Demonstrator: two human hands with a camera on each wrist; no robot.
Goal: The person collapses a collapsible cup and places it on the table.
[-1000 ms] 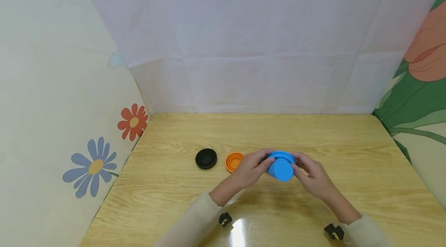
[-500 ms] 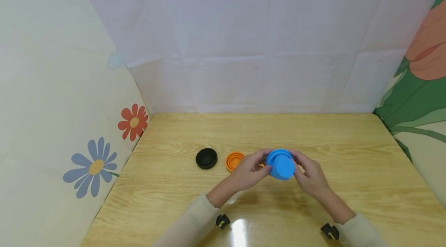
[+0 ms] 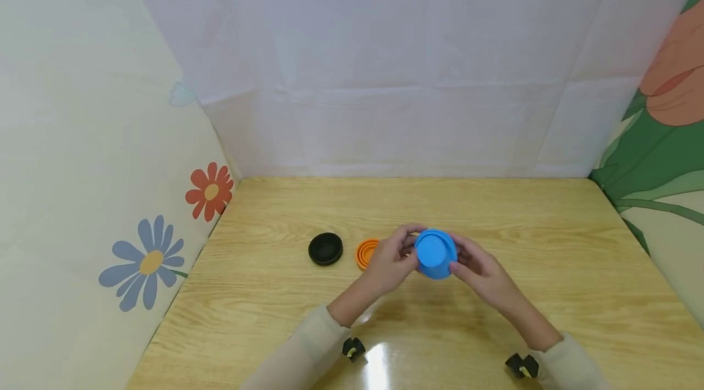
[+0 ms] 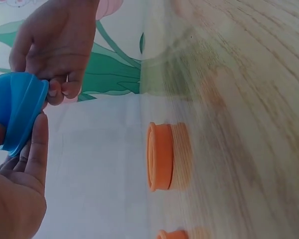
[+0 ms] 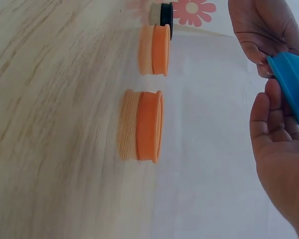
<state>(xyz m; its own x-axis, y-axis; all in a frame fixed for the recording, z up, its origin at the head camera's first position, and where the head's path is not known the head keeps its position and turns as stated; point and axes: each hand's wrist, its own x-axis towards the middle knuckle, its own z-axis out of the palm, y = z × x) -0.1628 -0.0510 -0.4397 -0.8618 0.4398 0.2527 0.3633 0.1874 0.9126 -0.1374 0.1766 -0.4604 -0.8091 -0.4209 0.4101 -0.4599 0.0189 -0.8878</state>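
Note:
A blue collapsible cup point(image 3: 432, 252) is held above the table, its flat base facing the head camera. My left hand point(image 3: 389, 265) grips the rim from the left, thumb in front and fingers behind. From the right, my right hand point(image 3: 488, 278) pinches the same rim between thumb and fingers. In the left wrist view the blue cup point(image 4: 21, 107) shows a stepped, partly extended wall. The right wrist view shows the cup point(image 5: 295, 82) with fingers of both hands along its rim.
Left of the hands, a flattened black collapsible cup point(image 3: 326, 249) and an orange one point(image 3: 365, 253) lie on the wooden table point(image 3: 253, 292). A second orange cup point(image 5: 149, 127) sits behind my left hand, mostly hidden in the head view. A white cloth point(image 3: 352, 72) hangs behind.
Both hands have moved the blue cup slightly left and away from me. Its base has tilted up to face the head camera more and now appears within the rim instead of below it.

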